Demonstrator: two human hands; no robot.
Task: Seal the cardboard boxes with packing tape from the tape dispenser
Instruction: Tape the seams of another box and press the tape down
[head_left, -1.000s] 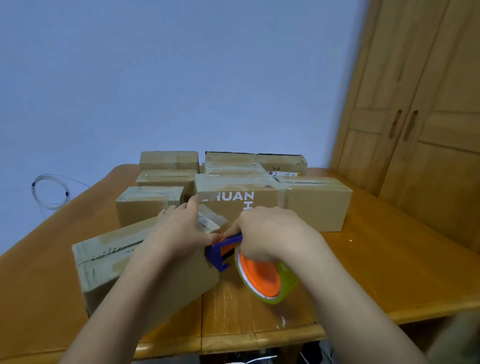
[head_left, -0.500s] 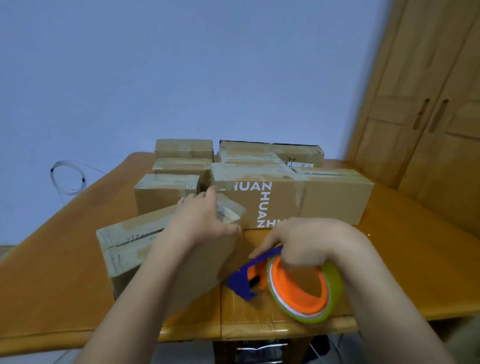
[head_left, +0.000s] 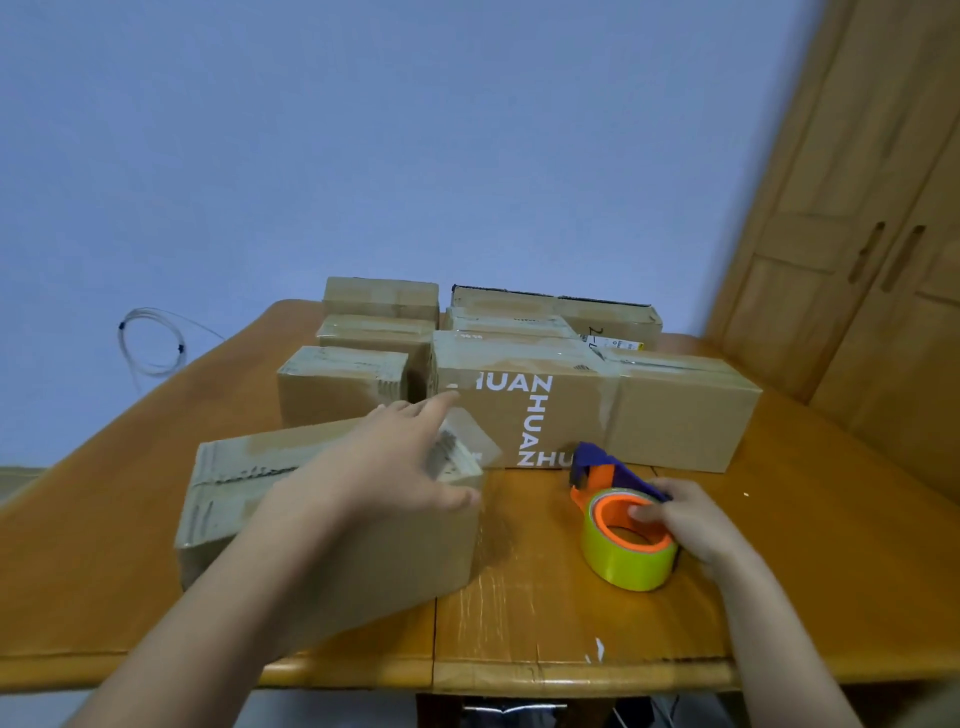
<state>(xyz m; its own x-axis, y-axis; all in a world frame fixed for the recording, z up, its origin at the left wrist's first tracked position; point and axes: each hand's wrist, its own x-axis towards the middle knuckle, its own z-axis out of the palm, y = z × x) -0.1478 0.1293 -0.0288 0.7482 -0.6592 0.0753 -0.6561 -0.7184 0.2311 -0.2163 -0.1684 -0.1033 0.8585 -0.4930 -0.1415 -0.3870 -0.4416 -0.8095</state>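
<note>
A cardboard box (head_left: 249, 499) lies at the table's front left, with clear tape over its top and right end. My left hand (head_left: 395, 467) rests flat on its right end, fingers straight, beside a loose tape flap (head_left: 467, 431). To the right, the tape dispenser (head_left: 621, 525), blue frame with orange hub and yellow-green roll, sits on the table. My right hand (head_left: 685, 519) grips it, thumb inside the orange hub. A long box printed "HUAN" (head_left: 597, 410) stands just behind.
Several smaller taped boxes (head_left: 343, 384) are stacked behind on the wooden table (head_left: 571, 623). A coil of clear cable (head_left: 150, 343) hangs at the wall on the left. Wooden wardrobe doors (head_left: 857, 260) stand on the right.
My right hand carried the dispenser away from the box's end to the right and set it on the table. My left hand flattened on the box's end.
</note>
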